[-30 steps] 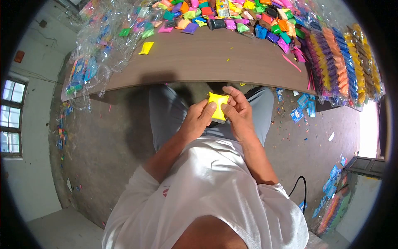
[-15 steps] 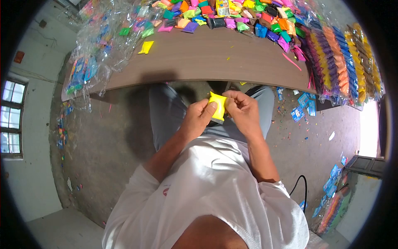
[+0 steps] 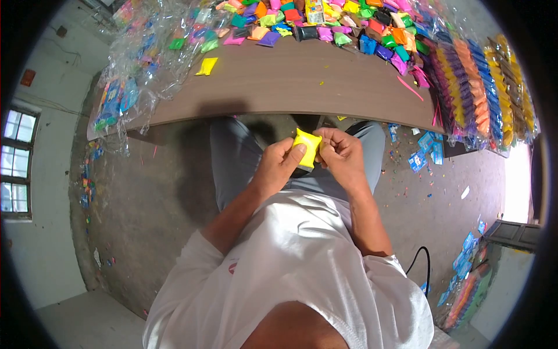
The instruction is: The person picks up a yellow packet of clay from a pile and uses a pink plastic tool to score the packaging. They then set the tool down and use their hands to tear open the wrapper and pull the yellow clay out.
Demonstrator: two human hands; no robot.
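Observation:
A small, shiny yellow packet (image 3: 306, 148) is held above my lap, just off the table's near edge. My left hand (image 3: 276, 167) is closed on its left side, the thumb lying across the front. My right hand (image 3: 344, 157) has its thumb and forefinger pinched at the packet's right edge. The fingertips there partly hide that edge, and whatever is behind the packet is out of sight. Another yellow packet (image 3: 207, 66) lies by itself on the table, left of centre.
The brown table (image 3: 261, 90) carries a heap of colourful packets (image 3: 343, 26) at the back. Clear plastic wrapping (image 3: 154, 64) covers its left side, and bagged rows of packets (image 3: 479, 87) stand at the right. Blue cards (image 3: 417, 160) and scraps litter the floor.
The packet has turned slightly, showing more of its upper right corner. My right fingers cover less of its right edge. My left hand keeps its grip.

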